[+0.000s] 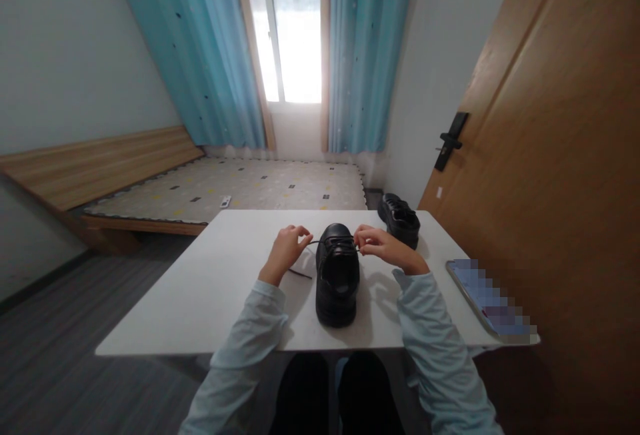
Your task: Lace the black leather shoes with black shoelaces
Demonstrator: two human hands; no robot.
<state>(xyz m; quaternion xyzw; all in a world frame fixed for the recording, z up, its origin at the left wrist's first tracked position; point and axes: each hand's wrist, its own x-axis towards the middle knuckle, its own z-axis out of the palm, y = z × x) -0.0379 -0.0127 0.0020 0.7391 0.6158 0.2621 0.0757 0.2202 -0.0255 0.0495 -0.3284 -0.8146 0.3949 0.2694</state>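
Observation:
A black lace-up shoe [337,302] stands upright on the white table in front of me, its heel towards me and its toe pointing away. To its left, my left hand [289,248] pinches a black shoelace [314,242] that runs across to the shoe's eyelets. A loose lace end [301,274] hangs below that hand, over the tabletop. On the shoe's right side, my right hand [383,246] has its fingers closed on the lace close to the eyelets. The fingertips partly hide the lace there.
Another black shoe [400,218] sits at the table's back right. A phone or tablet [490,302], partly pixelated, lies along the right edge of the white table [175,295]. Beyond are a bed [280,182] and curtains; a wooden door [560,155] stands at the right.

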